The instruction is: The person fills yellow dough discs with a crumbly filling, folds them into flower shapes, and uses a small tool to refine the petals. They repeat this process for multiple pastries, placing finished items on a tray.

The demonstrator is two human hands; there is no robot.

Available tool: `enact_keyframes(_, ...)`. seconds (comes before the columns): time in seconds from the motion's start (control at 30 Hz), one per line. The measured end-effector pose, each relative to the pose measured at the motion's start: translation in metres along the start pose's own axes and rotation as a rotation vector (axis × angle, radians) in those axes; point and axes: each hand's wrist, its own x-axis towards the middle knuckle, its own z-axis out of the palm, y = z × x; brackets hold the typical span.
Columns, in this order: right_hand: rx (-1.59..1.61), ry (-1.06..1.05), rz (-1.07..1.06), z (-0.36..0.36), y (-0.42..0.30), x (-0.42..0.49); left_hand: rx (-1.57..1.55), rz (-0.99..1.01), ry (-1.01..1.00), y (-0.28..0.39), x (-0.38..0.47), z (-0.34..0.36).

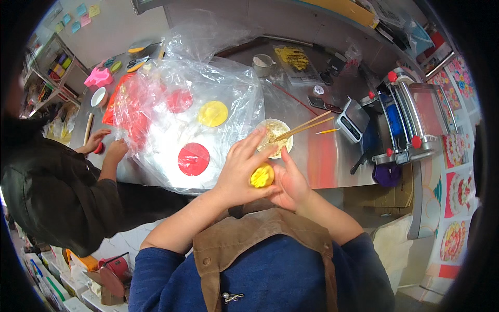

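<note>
Between my two hands sits a yellow dough ball (262,175), its gathered, pleated top facing up. My left hand (239,167) curls around it from the left, with the thumb along its near side. My right hand (290,183) cups it from the right and partly hides it. Just beyond my fingers stands a white bowl (289,152) of crumbly pale filling (277,134), with wooden chopsticks (308,125) leaning in it. To the left, a red dough disc (193,159), a yellow dough disc (213,114) and another red disc (180,100) lie at the clear plastic sheet (237,85).
At the left a co-worker's hands (116,151) work near a small red piece (99,148). Rightward on the steel table (351,173) are a digital scale (353,119), a yellow pencil (327,131) and a roller machine (405,117). A metal cup (263,64) stands behind the bowl.
</note>
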Motion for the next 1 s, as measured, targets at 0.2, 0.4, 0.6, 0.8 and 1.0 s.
enact_keyframes(0.2, 0.077, -0.024, -0.039, -0.025, -0.011, -0.019, 0.018, 0.031, -0.023, 0.010, -0.004, 0.035)
enact_keyframes(0.4, 0.096, 0.005, -0.005, -0.064, -0.019, -0.047, 0.100, -0.153, 0.136, 0.033, -0.003, 0.093)
enact_keyframes(0.6, 0.069, -0.099, 0.124, -0.092, -0.041, -0.068, 0.060, -0.049, -0.084, 0.036, 0.003, 0.109)
enact_keyframes(0.8, 0.176, -0.007, 0.015, -0.093, -0.040, -0.085, 0.049, -0.202, 0.268, 0.061, 0.004, 0.149)
enact_keyframes(1.0, -0.045, -0.156, 0.190, -0.106, -0.063, -0.096, 0.176, -0.195, 0.055, 0.073, 0.004, 0.145)
